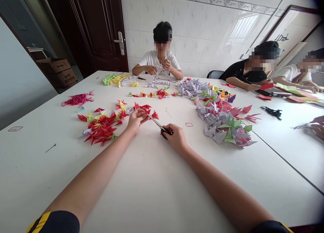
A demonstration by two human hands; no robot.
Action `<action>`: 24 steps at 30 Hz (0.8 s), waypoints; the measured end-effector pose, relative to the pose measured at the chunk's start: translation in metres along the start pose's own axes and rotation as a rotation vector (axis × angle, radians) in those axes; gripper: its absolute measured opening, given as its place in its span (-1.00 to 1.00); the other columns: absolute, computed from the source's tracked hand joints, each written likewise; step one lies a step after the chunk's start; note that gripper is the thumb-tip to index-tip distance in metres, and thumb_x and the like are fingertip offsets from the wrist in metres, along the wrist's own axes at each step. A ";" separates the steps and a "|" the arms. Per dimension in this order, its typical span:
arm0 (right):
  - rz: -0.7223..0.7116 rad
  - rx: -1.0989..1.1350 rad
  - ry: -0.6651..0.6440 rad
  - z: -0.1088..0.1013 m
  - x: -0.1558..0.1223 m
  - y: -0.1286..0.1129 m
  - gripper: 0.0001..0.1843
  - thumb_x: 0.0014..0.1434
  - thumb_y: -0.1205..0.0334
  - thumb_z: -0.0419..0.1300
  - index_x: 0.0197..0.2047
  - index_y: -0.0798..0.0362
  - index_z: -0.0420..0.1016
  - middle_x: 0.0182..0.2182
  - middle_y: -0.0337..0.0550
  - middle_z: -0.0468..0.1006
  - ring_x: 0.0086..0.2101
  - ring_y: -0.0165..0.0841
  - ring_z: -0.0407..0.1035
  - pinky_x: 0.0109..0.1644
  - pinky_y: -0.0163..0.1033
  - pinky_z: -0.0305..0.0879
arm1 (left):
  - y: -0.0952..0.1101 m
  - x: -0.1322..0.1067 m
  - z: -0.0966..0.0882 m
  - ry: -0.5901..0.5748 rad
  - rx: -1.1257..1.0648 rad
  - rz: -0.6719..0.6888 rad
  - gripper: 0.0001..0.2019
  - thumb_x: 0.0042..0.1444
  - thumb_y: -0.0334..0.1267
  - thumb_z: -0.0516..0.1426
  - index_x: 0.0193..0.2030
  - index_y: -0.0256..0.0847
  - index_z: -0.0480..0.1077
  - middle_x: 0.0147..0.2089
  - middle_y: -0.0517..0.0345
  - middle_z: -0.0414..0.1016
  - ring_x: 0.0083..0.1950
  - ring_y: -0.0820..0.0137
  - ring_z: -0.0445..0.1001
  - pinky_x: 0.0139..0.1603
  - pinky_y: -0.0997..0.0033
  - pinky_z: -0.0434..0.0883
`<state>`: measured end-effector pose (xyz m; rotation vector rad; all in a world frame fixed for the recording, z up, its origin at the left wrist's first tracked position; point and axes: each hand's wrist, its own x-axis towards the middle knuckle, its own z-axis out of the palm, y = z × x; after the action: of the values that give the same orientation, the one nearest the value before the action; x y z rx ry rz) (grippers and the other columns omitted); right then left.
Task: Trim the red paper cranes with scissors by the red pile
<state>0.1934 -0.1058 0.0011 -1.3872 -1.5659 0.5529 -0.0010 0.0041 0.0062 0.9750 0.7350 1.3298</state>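
Note:
My right hand (174, 135) grips a pair of scissors (158, 124) by the black handles. Their metal blades point up and left and reach the fingertips of my left hand (137, 121). That hand is closed in a pinch, and what lies between its fingers is too small to make out. Just left of it and behind it, red, yellow and white folded paper cranes (102, 130) lie in a loose cluster. One red crane (155, 114) sits close beyond the scissor blades.
A big heap of white, pink and green paper cranes (225, 121) lies to the right. Pink cord (78, 99) lies at left, black cord (271, 112) at right. Across the white table (141, 192) a person (159, 57) handles thread; more people (240, 71) sit at right with coloured paper.

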 end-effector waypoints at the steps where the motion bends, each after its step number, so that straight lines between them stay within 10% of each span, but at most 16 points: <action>1: 0.002 0.011 -0.005 0.000 0.000 0.000 -0.79 -0.01 0.29 0.15 -0.27 -0.01 0.54 -0.37 -0.19 0.61 -0.38 -0.33 0.38 -0.26 -0.23 0.28 | 0.000 0.000 0.000 0.000 0.001 0.001 -0.68 -0.20 -0.44 0.35 -0.30 -0.20 0.36 -0.36 0.23 0.51 -0.26 0.45 0.54 0.04 0.18 0.50; 24: 0.117 0.173 -0.069 0.000 0.002 0.001 -0.81 -0.01 0.23 0.20 -0.25 -0.01 0.51 -0.40 -0.18 0.65 -0.36 -0.26 0.50 -0.27 -0.17 0.37 | 0.003 -0.002 0.002 0.008 -0.017 -0.009 -0.71 -0.18 -0.47 0.32 -0.31 -0.20 0.35 -0.36 0.23 0.50 -0.21 0.39 0.57 0.04 0.18 0.49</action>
<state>0.1942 -0.1041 0.0007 -1.3455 -1.4609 0.7955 -0.0011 0.0015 0.0099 0.9528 0.7325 1.3305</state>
